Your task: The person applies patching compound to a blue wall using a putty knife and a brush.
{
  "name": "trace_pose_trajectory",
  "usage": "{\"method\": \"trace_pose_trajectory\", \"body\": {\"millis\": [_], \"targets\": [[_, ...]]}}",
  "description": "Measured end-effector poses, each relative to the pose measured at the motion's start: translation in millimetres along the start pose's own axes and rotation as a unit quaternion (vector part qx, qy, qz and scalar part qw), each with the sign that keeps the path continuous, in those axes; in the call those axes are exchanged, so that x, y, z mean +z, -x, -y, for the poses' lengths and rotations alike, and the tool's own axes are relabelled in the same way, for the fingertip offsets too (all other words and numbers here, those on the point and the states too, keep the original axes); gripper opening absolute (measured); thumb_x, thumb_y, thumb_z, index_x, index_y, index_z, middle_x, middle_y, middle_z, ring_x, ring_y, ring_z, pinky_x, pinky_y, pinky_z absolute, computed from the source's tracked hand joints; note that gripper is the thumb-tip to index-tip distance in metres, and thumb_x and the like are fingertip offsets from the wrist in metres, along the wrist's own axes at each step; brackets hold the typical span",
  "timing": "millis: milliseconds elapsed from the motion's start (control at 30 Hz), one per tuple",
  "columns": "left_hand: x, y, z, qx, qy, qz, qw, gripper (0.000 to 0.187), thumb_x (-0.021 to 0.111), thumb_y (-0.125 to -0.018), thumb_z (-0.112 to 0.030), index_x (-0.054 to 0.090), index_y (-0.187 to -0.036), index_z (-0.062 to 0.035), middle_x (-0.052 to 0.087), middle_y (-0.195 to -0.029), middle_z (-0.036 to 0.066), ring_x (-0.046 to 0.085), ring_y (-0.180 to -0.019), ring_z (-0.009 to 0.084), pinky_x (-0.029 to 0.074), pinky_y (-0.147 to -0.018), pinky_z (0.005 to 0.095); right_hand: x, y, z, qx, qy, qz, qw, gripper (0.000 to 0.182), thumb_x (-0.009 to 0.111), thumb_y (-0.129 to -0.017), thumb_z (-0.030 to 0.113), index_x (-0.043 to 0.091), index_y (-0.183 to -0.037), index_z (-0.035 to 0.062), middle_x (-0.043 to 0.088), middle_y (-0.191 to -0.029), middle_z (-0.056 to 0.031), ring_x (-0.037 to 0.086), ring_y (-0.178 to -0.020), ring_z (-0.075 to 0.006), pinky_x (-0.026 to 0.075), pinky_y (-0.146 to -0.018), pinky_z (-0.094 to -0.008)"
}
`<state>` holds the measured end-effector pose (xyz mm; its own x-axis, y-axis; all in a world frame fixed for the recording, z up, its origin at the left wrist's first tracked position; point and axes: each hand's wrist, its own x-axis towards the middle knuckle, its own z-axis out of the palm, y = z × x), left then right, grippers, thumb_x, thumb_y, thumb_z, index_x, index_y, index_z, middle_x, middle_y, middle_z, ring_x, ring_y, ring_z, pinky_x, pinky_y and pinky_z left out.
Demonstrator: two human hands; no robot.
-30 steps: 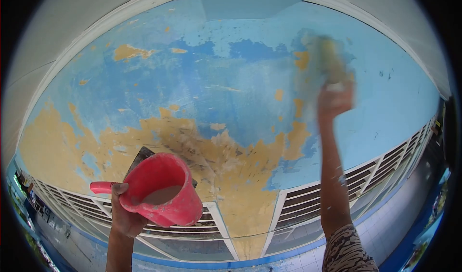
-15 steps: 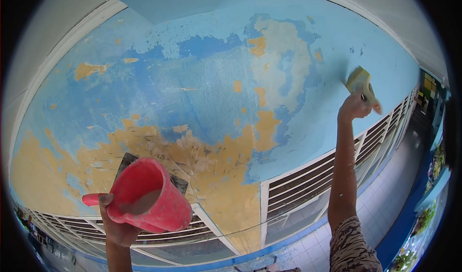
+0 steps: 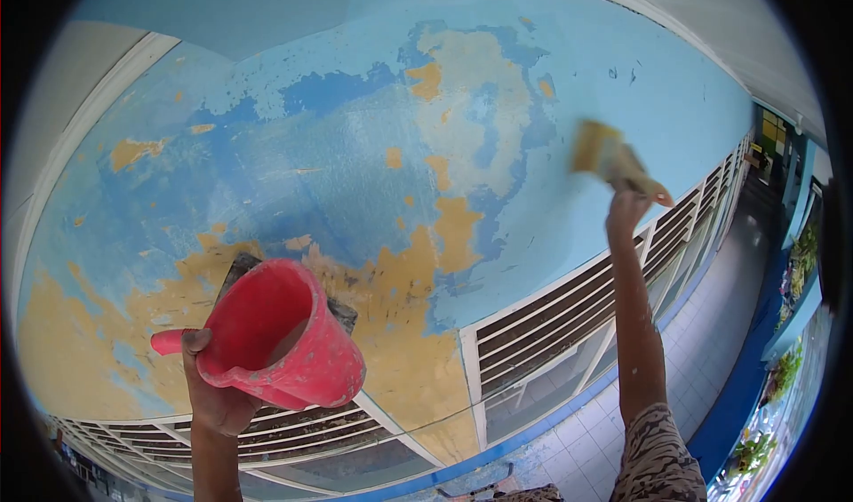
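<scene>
My left hand (image 3: 218,395) is closed around the handle end of a red plastic dipper (image 3: 333,360), thumb up at its rim. The dipper tilts with its mouth towards me, and a greyish layer shows inside. Higher up at the right, my right hand (image 3: 627,209) grips a wide paintbrush (image 3: 613,151) by its pale handle. The brush's yellowish bristles are blurred by motion and lie over the light blue part of the wall (image 3: 657,111). Part of a dark flat shape (image 3: 238,273) shows behind the dipper.
Peeling blue paint and bare yellow patches (image 3: 400,360) cover the wall's left and middle. Below run slatted windows (image 3: 551,333) with white frames. A tiled walkway (image 3: 702,342) stretches away at the right, with plants (image 3: 755,449) along its outer side.
The paintbrush in my right hand has swept left across the wall. My left hand still holds the dipper, now slightly higher in view. The whole view has shifted a little.
</scene>
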<state>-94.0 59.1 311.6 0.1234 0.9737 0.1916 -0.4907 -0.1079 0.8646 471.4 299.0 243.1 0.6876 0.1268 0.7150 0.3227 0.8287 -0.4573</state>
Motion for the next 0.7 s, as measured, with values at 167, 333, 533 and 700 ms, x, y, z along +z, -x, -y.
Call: {"method": "trace_pose_trajectory", "body": {"millis": [167, 333, 533, 700], "targets": [[22, -12, 4, -0.012, 0.019, 0.022, 1.0, 0.076, 0.057, -0.086, -0.051, 0.043, -0.145, -0.0054, 0.054, -0.142, 0.016, 0.059, -0.124, 0.0332, 0.054, -0.097, 0.052, 6, 68, -22, -0.305, 0.358, -0.01, 0.882, 0.023, 0.07, -0.086, 0.007, 0.068, -0.107, -0.0016, 0.07, -0.099, -0.014, 0.068, -0.082, -0.028, 0.055, -0.069, -0.0358], [33, -28, 7, -0.04, 0.007, 0.049, 0.998, 0.078, 0.053, -0.086, -0.054, 0.039, -0.148, -0.007, 0.052, -0.143, 0.017, 0.059, -0.122, 0.0386, 0.057, -0.085, 0.064, -3, 228, 93, -0.296, 0.058, 0.526, 0.795, 0.038, 0.068, -0.081, 0.007, 0.068, -0.119, 0.009, 0.068, -0.123, -0.0156, 0.069, -0.101, -0.03, 0.057, -0.081, -0.0367], [30, -15, 6, -0.034, -0.018, 0.01, 0.999, 0.079, 0.054, -0.085, -0.053, 0.041, -0.145, -0.0041, 0.055, -0.137, 0.02, 0.066, -0.109, 0.0398, 0.06, -0.073, 0.0643, -56, 106, -69, 0.119, 0.05, 0.186, 0.974, 0.023, 0.061, -0.095, 0.005, 0.064, -0.113, -0.0075, 0.069, -0.105, -0.0118, 0.063, -0.095, -0.021, 0.049, -0.09, -0.0353], [16, 8, 12, -0.008, 0.002, -0.052, 0.999, 0.078, 0.056, -0.085, -0.052, 0.042, -0.144, -0.0032, 0.056, -0.136, 0.019, 0.064, -0.113, 0.0368, 0.061, -0.083, 0.0557, -28, 69, -72, -0.014, 0.073, -0.121, 0.99, 0.02, 0.064, -0.094, 0.007, 0.065, -0.106, -0.0095, 0.068, -0.101, -0.0121, 0.062, -0.092, -0.0217, 0.051, -0.087, -0.0366]]}}
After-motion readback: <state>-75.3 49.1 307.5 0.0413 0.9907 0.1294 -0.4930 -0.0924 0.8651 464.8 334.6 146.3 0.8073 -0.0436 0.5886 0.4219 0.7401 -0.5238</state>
